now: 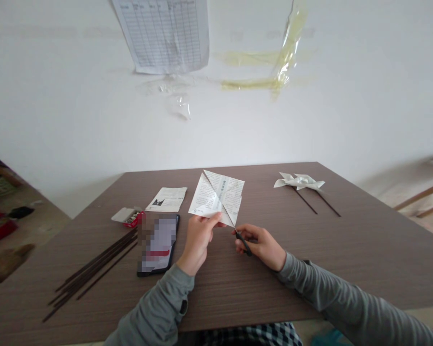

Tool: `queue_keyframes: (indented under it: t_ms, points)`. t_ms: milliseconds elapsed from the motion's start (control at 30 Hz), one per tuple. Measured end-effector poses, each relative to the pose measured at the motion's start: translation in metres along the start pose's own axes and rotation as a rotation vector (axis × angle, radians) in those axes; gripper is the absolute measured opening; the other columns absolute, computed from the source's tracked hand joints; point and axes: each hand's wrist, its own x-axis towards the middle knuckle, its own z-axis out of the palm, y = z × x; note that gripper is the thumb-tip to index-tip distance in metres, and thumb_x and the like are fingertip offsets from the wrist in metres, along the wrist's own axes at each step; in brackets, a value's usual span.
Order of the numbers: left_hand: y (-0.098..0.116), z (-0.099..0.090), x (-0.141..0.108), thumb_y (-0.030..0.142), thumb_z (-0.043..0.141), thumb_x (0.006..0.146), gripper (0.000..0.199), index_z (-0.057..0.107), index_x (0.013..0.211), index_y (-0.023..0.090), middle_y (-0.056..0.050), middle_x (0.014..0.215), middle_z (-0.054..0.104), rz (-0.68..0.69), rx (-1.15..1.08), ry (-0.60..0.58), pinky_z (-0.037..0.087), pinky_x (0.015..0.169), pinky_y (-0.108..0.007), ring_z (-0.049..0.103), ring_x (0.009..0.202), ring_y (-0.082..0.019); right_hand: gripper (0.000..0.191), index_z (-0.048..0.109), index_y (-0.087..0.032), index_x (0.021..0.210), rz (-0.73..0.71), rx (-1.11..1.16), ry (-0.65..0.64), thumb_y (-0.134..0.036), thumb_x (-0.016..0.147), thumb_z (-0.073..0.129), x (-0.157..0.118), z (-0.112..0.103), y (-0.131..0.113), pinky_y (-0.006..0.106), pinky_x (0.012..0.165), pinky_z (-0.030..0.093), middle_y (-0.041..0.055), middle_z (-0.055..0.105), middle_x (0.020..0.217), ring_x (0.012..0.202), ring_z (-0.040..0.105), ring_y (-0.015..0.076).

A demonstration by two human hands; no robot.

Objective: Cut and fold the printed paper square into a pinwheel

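Note:
A square sheet of printed paper (216, 194) is held up over the table by my left hand (200, 240), thumb on top and fingers beneath. Diagonal lines run across the sheet, and a slit shows at its upper left corner. My right hand (261, 244) is closed round the dark handles of a pair of scissors (243, 242). Their blades meet the sheet's lower right corner, along a diagonal. To the left of my left hand lies a phone (160, 245) with a blurred screen.
On the brown table (303, 278) are dark thin sticks (94, 266), a small open red-and-white box (130, 217) of small pieces, and another paper sheet (167, 199). Paper pinwheels (299, 181) on sticks lie at the back right. A white wall (75, 96) stands behind.

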Motion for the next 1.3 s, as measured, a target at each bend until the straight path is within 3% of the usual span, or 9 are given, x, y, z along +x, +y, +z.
queue_keyframes:
  t_ms: [267,567,800,1000,1300]
  points:
    - [0.0001,-0.0001,0.0006,0.037,0.099,0.07,0.025,0.083,0.079,0.021,-0.006,0.073,0.085,-0.008,0.005,0.0,0.024,0.049,-0.023,0.077,0.064,-0.02,0.069,0.09,-0.026,0.113,0.003,-0.009,-0.008,-0.089,0.086,0.103,0.0008,-0.0002,-0.0012,0.05,0.08,0.072,0.0088,0.086,0.079,0.076,0.082,0.0338]
    - [0.0002,0.0,0.0008,0.035,0.098,0.073,0.021,0.084,0.082,0.021,-0.006,0.075,0.086,-0.012,0.025,0.002,0.024,0.048,-0.024,0.076,0.064,-0.02,0.068,0.093,-0.026,0.114,0.036,-0.011,-0.013,-0.087,0.086,0.104,-0.0017,-0.0006,-0.0021,0.054,0.083,0.074,0.0123,0.086,0.082,0.081,0.086,0.0398]
    - [0.003,0.0018,-0.0013,0.033,0.097,0.072,0.019,0.083,0.08,0.021,-0.007,0.079,0.088,-0.014,-0.005,-0.002,0.025,0.048,-0.023,0.079,0.066,-0.021,0.075,0.09,-0.024,0.119,0.016,-0.009,-0.014,-0.09,0.086,0.104,0.0012,-0.0013,0.0021,0.049,0.083,0.073,0.0088,0.086,0.082,0.078,0.082,0.0327]
    - [0.0031,0.0028,-0.0006,0.03,0.099,0.073,0.02,0.082,0.078,0.021,-0.007,0.076,0.086,-0.041,0.027,-0.004,0.025,0.048,-0.024,0.079,0.064,-0.021,0.072,0.091,-0.027,0.116,0.017,-0.014,0.0,-0.09,0.086,0.104,-0.0007,-0.0009,-0.0046,0.053,0.084,0.074,0.012,0.087,0.084,0.082,0.084,0.0388]
    - [0.0057,0.0044,-0.0018,0.025,0.094,0.076,0.014,0.081,0.077,0.021,-0.006,0.071,0.084,-0.062,0.032,0.0,0.025,0.047,-0.025,0.077,0.06,-0.021,0.069,0.087,-0.025,0.117,0.006,0.006,-0.018,-0.086,0.089,0.102,0.0022,-0.002,0.0041,0.047,0.082,0.071,0.0068,0.085,0.081,0.077,0.08,0.0306]
